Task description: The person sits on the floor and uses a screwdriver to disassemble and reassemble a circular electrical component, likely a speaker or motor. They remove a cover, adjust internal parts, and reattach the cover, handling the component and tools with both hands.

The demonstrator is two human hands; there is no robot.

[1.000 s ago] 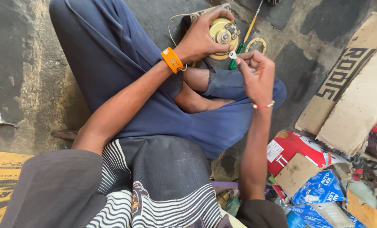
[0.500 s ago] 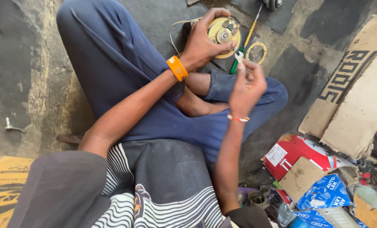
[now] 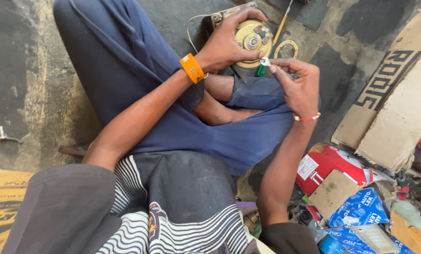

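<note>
My left hand (image 3: pixel 224 44) is wrapped around a round brass motor (image 3: pixel 252 41), holding it against the floor (image 3: pixel 27 70) just past my crossed legs. My right hand (image 3: pixel 299 84) pinches a small white piece (image 3: pixel 265 61) at the motor's near edge. A ring (image 3: pixel 286 49) lies just right; cardboard (image 3: pixel 399 99) sits farther right.

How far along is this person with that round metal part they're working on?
Hard to say what is already done. In hand: the left hand grips the round brass-coloured part on the floor, while the right hand pinches a small white piece beside it. A loose ring and a screwdriver lie unused nearby, so work seems left.
</note>
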